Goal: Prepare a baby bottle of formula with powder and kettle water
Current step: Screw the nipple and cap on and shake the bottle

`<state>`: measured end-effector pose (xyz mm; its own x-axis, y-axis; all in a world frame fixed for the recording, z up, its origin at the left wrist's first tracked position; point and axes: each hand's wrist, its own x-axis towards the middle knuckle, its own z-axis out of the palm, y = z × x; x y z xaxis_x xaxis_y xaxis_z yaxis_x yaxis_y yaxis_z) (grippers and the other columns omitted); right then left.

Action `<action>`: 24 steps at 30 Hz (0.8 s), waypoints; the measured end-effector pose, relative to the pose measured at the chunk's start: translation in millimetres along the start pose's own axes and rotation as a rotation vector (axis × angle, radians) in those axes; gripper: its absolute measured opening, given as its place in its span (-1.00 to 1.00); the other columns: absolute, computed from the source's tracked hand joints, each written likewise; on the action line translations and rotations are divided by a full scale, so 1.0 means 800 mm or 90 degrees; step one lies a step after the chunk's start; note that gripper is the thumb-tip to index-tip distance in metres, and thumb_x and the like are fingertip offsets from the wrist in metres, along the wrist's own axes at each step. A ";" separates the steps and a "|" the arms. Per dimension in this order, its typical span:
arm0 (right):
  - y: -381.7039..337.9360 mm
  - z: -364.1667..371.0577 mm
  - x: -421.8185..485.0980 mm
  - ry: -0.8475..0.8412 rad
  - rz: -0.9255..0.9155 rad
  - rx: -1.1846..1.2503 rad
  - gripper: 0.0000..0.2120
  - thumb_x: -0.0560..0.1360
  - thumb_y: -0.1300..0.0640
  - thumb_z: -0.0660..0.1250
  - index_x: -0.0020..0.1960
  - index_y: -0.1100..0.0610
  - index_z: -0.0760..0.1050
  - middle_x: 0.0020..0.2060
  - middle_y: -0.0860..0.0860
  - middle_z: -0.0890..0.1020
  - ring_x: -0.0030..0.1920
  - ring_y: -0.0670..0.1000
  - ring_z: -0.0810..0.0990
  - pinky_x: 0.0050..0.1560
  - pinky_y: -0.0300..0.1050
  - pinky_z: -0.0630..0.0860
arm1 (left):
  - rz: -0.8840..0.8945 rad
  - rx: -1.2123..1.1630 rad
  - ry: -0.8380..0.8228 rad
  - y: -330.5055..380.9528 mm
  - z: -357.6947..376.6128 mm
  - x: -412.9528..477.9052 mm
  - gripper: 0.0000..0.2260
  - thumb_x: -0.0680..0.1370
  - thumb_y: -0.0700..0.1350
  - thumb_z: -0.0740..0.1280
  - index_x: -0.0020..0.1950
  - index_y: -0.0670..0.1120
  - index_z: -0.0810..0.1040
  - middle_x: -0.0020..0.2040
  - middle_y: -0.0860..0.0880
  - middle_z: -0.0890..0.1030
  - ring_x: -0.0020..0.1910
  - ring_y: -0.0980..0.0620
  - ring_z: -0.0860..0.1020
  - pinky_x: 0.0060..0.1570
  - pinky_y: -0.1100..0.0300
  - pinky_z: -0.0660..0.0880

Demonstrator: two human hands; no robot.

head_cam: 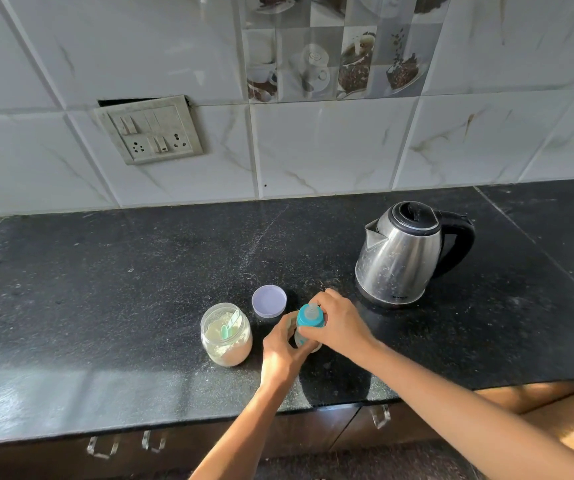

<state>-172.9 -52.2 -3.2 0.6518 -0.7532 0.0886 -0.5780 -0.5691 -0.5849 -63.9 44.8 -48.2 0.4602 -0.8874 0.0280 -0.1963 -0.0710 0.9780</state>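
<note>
A baby bottle stands upright on the black counter, and its teal collar with a clear teat [309,316] shows between my hands. My left hand [283,351] wraps around the bottle's body, hiding most of it. My right hand [339,322] grips the teal collar from the right. An open clear jar of pale formula powder [226,336] stands just left of the bottle, with a light green scoop [229,325] resting inside. The jar's lilac lid [269,301] lies flat behind the bottle. A steel kettle [399,258] with a black handle stands to the back right, spout pointing left.
The black stone counter [122,289] runs wall to wall beneath a white tiled wall. A switch and socket plate [148,129] is set in the wall at the back left. Dark cabinet fronts with clear handles [380,415] sit under the counter's front edge.
</note>
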 end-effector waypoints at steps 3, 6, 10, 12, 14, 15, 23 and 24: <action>-0.004 -0.007 0.000 -0.022 0.013 0.015 -0.56 0.29 -0.02 0.55 0.08 0.09 0.49 -0.06 -0.07 0.47 -0.09 -0.11 0.49 -0.07 -0.17 0.50 | -0.005 -0.011 -0.019 0.002 -0.004 0.002 -0.58 0.36 -0.13 0.55 0.16 0.03 0.54 -0.01 0.23 0.65 0.03 0.24 0.60 0.00 0.38 0.48; 0.008 -0.036 0.019 -0.183 -0.046 0.051 -0.48 0.29 -0.01 0.56 0.20 0.03 0.51 -0.10 -0.10 0.42 -0.19 -0.18 0.42 -0.13 -0.27 0.40 | -0.009 -0.008 -0.039 0.001 -0.007 0.005 -0.59 0.37 -0.14 0.54 0.17 0.05 0.53 0.02 0.17 0.65 0.06 0.24 0.58 0.02 0.38 0.46; 0.017 -0.042 0.032 -0.230 -0.138 -0.017 -0.58 0.37 -0.05 0.48 0.18 0.03 0.51 -0.10 -0.10 0.39 -0.18 -0.18 0.39 -0.13 -0.26 0.35 | -0.010 0.006 -0.049 -0.001 -0.009 0.008 -0.59 0.38 -0.11 0.54 0.18 0.05 0.53 0.03 0.18 0.65 0.07 0.24 0.58 0.05 0.36 0.47; 0.017 -0.029 0.027 -0.169 -0.145 -0.017 -0.59 0.39 -0.05 0.45 0.17 0.08 0.50 -0.09 -0.08 0.39 -0.18 -0.14 0.39 -0.14 -0.23 0.33 | -0.010 0.006 -0.039 -0.002 -0.009 0.009 -0.60 0.38 -0.14 0.53 0.18 0.02 0.54 0.03 0.15 0.66 0.07 0.22 0.59 0.09 0.32 0.48; 0.017 -0.014 0.015 -0.093 -0.129 -0.004 -0.58 0.40 -0.02 0.45 0.19 0.12 0.49 -0.07 -0.08 0.38 -0.14 -0.13 0.40 -0.09 -0.24 0.32 | -0.008 -0.005 -0.020 -0.001 -0.007 0.007 -0.60 0.38 -0.15 0.53 0.18 -0.01 0.54 0.03 0.13 0.66 0.06 0.23 0.59 0.08 0.36 0.47; 0.018 -0.007 0.008 -0.056 -0.116 0.000 -0.56 0.41 -0.01 0.45 0.22 0.13 0.48 -0.06 -0.08 0.38 -0.11 -0.14 0.40 -0.06 -0.25 0.34 | -0.004 -0.013 -0.011 0.000 -0.005 0.006 -0.60 0.38 -0.15 0.53 0.18 -0.02 0.54 0.03 0.12 0.66 0.06 0.23 0.59 0.05 0.39 0.46; 0.039 -0.003 -0.026 -0.022 -0.024 0.019 -0.28 0.36 -0.18 0.44 0.44 -0.08 0.27 0.25 -0.08 0.35 0.23 -0.04 0.26 0.29 0.01 0.30 | -0.009 -0.042 -0.008 0.000 -0.001 0.002 -0.59 0.34 -0.08 0.57 0.12 0.02 0.53 0.00 0.13 0.66 0.02 0.18 0.60 -0.01 0.33 0.51; 0.049 -0.005 -0.032 0.006 0.004 0.020 -0.18 0.29 -0.24 0.46 0.46 -0.09 0.23 0.29 -0.06 0.32 0.26 -0.01 0.24 0.30 0.03 0.27 | -0.014 -0.042 -0.011 -0.002 -0.001 0.002 -0.59 0.33 -0.09 0.57 0.12 0.02 0.53 0.01 0.12 0.65 0.03 0.18 0.60 0.01 0.31 0.51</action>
<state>-214.3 -56.8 -25.5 0.6435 -0.7598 0.0923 -0.5661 -0.5537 -0.6107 -61.9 44.0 -49.5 0.4493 -0.8934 0.0029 -0.1276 -0.0609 0.9900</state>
